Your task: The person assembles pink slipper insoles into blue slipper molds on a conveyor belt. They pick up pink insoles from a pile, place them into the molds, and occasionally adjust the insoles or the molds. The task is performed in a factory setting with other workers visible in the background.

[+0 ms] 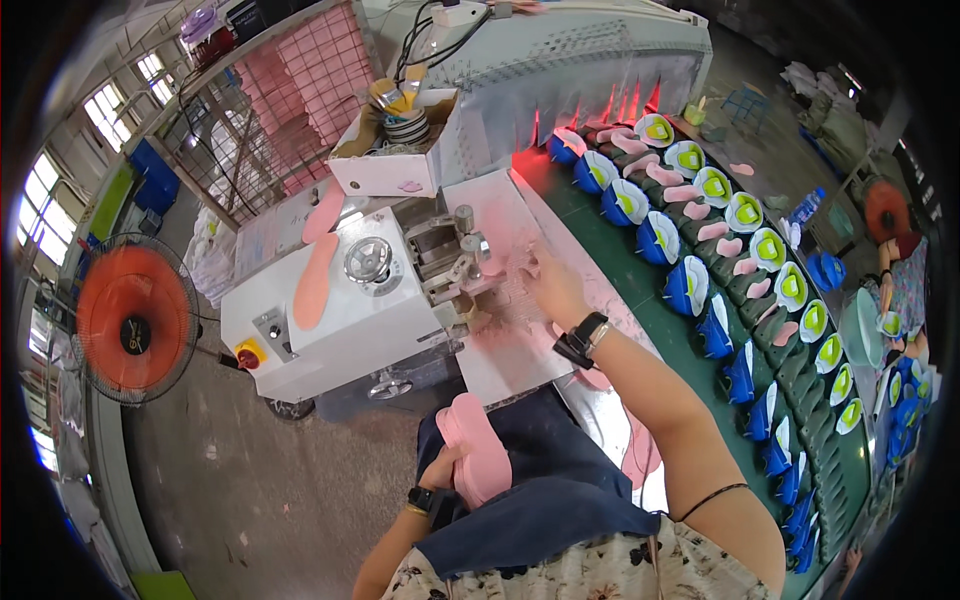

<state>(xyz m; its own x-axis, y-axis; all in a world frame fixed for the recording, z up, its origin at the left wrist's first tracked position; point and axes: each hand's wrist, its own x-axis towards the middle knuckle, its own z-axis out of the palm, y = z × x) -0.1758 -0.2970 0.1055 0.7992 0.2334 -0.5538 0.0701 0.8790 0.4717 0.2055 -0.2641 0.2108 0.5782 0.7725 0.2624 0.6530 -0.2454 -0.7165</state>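
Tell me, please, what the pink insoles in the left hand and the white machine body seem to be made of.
Pink insoles: probably soft foam, matte, thick with rounded edges. White machine body: likely painted sheet metal, smooth and slightly glossy, with flat panels and sharp folded corners.

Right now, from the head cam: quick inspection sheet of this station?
Surface: machine table, dusted pink.
Job's things: stack of pink insoles on the lap; white machine with a handwheel.
Clutter: pink insole on the machine top; open cardboard box behind.
Grips: left hand shut on the stack; right hand open, reaching at the machine's rollers.
Cables: black leads above the box.
Surroundings: conveyor with blue shoes; orange fan.
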